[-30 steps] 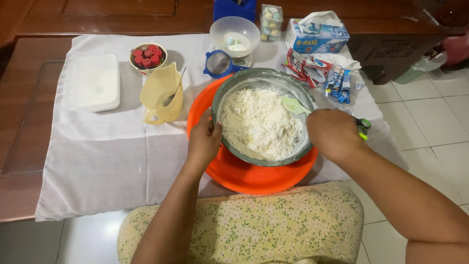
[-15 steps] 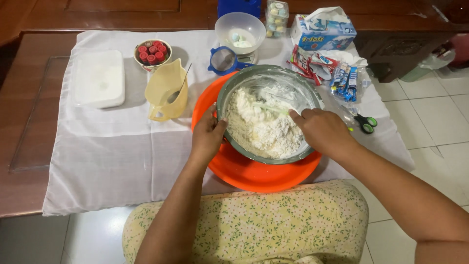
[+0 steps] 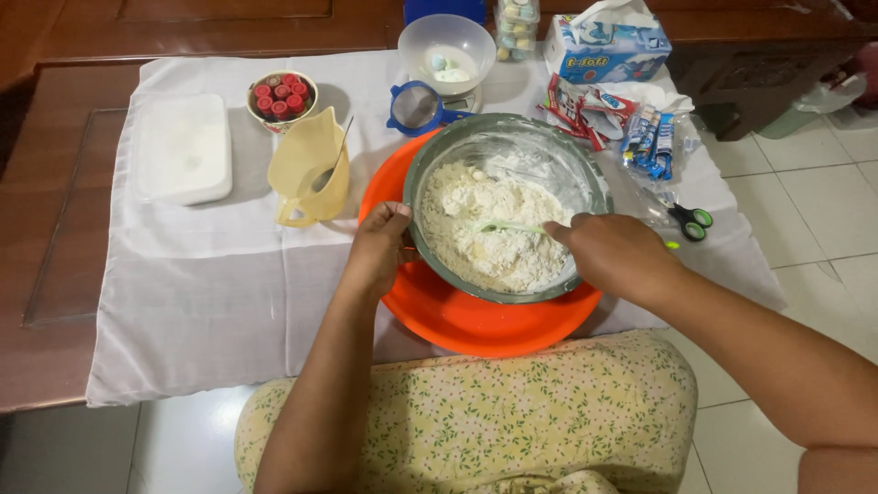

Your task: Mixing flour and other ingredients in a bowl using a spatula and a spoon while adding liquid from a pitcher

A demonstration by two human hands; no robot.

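A metal bowl (image 3: 476, 137) full of white flour (image 3: 494, 229) stands tilted inside an orange basin (image 3: 476, 320) on a white cloth. My left hand (image 3: 380, 247) grips the bowl's near left rim. My right hand (image 3: 613, 256) holds a light green spatula (image 3: 508, 228) whose blade lies in the flour near the bowl's middle.
A cream jug (image 3: 306, 169) with a spoon, a small bowl of red pieces (image 3: 282, 96), a white lidded box (image 3: 183, 146), a blue strainer (image 3: 416, 105), a clear bowl (image 3: 448, 41), a tissue box (image 3: 608, 46), packets (image 3: 631, 128) and green-handled scissors (image 3: 690, 221) surround it. Tiled floor lies right.
My right hand has swept the spatula from the bowl's right rim toward its middle, pushing the flour to the near left side. The left hand stays on the rim.
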